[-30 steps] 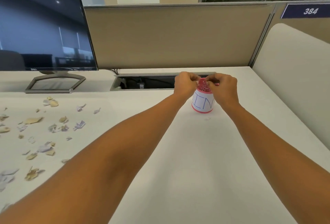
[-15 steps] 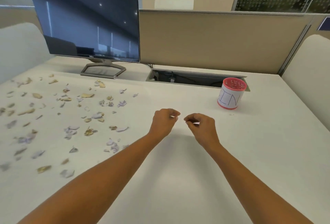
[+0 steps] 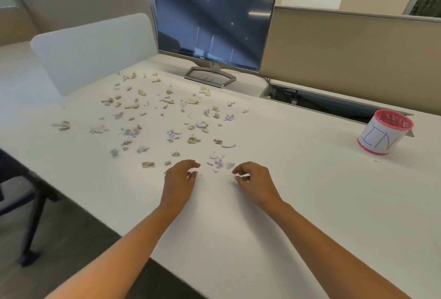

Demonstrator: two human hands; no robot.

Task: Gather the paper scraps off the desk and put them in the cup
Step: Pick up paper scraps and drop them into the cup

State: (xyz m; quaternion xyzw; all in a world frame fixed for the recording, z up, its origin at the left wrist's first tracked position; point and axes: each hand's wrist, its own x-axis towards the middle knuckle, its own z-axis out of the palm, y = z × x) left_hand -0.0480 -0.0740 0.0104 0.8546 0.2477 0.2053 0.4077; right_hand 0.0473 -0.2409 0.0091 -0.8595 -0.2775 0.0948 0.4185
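Several torn paper scraps (image 3: 167, 117), tan, white and lilac, lie spread over the left half of the white desk (image 3: 298, 203). A small lilac cluster of scraps (image 3: 219, 163) lies just beyond my fingertips, between both hands. My left hand (image 3: 181, 175) and my right hand (image 3: 253, 177) hover low over the desk with fingers loosely curled, and I see nothing held in either. The cup (image 3: 381, 134), white with blue writing and a red rim, stands far right, with scraps inside it. One tiny scrap (image 3: 377, 161) lies in front of the cup.
A dark monitor (image 3: 214, 19) on a grey stand sits at the back. An open cable slot (image 3: 334, 105) runs along the beige partition behind the cup. A white side panel (image 3: 95, 48) bounds the desk's left. The desk's front edge and a chair leg (image 3: 33, 222) are at lower left.
Both hands have drawn back from the cup's rim and moved left to the scraps. The view has swung left, so the cup now stands far right.
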